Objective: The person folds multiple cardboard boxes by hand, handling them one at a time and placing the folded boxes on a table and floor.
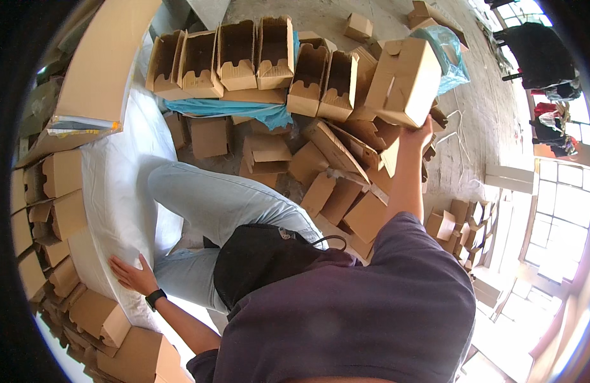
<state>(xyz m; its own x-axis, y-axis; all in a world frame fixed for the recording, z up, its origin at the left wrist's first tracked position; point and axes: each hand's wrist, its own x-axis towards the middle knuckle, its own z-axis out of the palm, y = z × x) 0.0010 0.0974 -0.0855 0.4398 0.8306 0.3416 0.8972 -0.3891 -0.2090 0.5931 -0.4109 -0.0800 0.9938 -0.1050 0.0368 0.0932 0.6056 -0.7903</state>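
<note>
My right hand (419,133) is stretched out to the right and grips the lower edge of a cardboard box (397,76), tilted above a heap of other boxes. The fingers are partly hidden behind the box. On the left, my left hand (135,276) lies flat on a white cloth-like cover (113,210), fingers spread, a dark band on its wrist. Ahead stands a row of open-topped cardboard boxes (236,54) with notched fronts. Blue plastic sheeting (256,110) shows beneath them.
Loose, tumbled boxes (320,191) lie on the floor before me. Stacked boxes (62,204) line the left side. A large cardboard carton (103,64) stands at the upper left. More boxes (457,223) sit at right, near windows (556,217). A blue plastic bag (449,54) lies behind the held box.
</note>
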